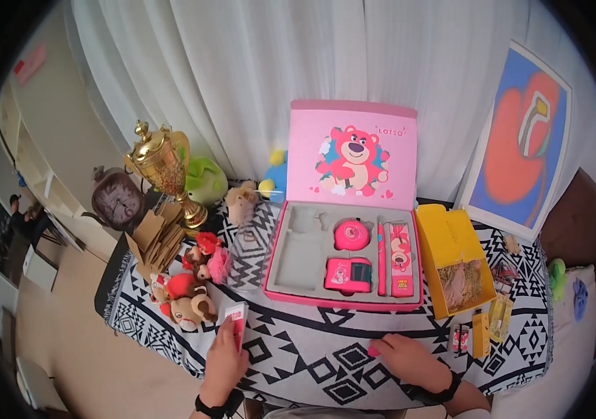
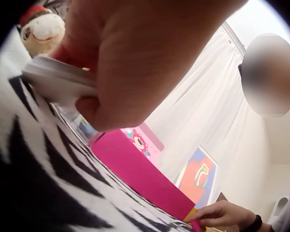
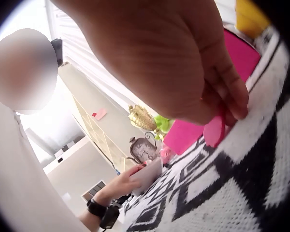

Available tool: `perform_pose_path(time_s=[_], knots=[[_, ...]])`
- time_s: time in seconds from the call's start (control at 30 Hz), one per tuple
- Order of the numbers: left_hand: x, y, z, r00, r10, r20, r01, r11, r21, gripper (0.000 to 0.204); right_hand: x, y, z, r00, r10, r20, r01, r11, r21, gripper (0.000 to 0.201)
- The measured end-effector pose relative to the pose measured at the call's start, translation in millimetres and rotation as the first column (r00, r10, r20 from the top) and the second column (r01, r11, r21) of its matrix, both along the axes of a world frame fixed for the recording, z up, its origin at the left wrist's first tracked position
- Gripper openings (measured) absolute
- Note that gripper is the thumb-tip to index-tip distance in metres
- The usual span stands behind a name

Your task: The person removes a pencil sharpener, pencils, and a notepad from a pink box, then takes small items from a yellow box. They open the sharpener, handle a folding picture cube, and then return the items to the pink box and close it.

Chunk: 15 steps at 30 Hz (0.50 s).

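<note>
My left hand (image 1: 225, 359) grips a small white and pink notepad (image 1: 237, 311) near the front left of the cloth-covered table. Seen from the left wrist, the notepad's page edges (image 2: 60, 79) show under the fingers. Between thumb and fingers of my right hand (image 1: 413, 362) is a small flat pink piece with a rounded end (image 3: 213, 131), low over the cloth; its upper part is hidden by the fingers. Behind both hands stands an open pink gift box (image 1: 343, 305) with a bear on its lid (image 1: 355, 157). Its grey insert holds a round pink item (image 1: 352, 235) and other pink pieces.
Plush toys (image 1: 185, 304), folded cardboard (image 1: 155, 237) and a gold trophy (image 1: 162, 167) stand at the left. To the right are a yellow box (image 1: 462, 237) with shredded filling, a small yellow carton (image 1: 480, 335) and a leaning picture (image 1: 521, 143). A white curtain hangs behind.
</note>
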<state>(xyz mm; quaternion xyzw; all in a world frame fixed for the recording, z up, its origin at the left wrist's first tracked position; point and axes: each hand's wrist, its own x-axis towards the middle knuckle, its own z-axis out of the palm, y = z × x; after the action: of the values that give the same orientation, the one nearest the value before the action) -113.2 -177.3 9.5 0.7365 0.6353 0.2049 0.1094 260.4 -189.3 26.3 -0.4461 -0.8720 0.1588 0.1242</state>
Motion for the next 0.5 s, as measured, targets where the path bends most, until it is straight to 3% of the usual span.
perform_pose_path(time_s=[0.07, 0.13, 0.17, 0.23, 0.3, 0.37, 0.43, 0.5], knots=[[-11, 0, 5, 1.0, 0.016, -0.008, -0.016, 0.998, 0.059, 0.048, -4, 5, -9, 0.998, -0.039, -0.049, 0.037, 0.999, -0.038, 0.027], [-14, -7, 24, 0.972, 0.229, 0.041, -0.226, 0.972, -0.067, 0.031, -5, 9, -18, 0.979, -0.123, -0.166, 0.107, 0.989, -0.099, 0.019], [-11, -9, 37, 0.972, 0.232, 0.036, -0.23, 0.971, -0.057, 0.031, -6, 10, -19, 0.964, -0.158, -0.212, 0.145, 0.986, -0.078, 0.017], [0, -12, 71, 0.967, 0.154, 0.205, -0.161, 0.987, 0.021, 0.023, -9, 11, -30, 0.941, -0.19, -0.279, 0.179, 0.982, -0.064, 0.014], [21, 2, 88, 0.965, 0.187, 0.186, -0.191, 0.982, 0.003, 0.025, -13, 12, -32, 0.934, -0.211, -0.288, 0.204, 0.977, -0.054, 0.012], [37, 34, 95, 0.922, 0.088, 0.377, -0.09, 0.996, -0.014, 0.028, -13, 14, -33, 0.913, -0.226, -0.339, 0.217, 0.974, -0.062, 0.009], [52, 71, 88, 0.806, 0.153, 0.572, -0.127, 0.988, -0.085, 0.029, -15, 17, -35, 0.893, -0.241, -0.38, 0.236, 0.97, -0.06, 0.006], [59, 104, 81, 0.795, 0.124, 0.593, -0.098, 0.992, -0.076, 0.029, -14, 16, -36, 0.883, -0.254, -0.393, 0.245, 0.967, -0.075, 0.005]])
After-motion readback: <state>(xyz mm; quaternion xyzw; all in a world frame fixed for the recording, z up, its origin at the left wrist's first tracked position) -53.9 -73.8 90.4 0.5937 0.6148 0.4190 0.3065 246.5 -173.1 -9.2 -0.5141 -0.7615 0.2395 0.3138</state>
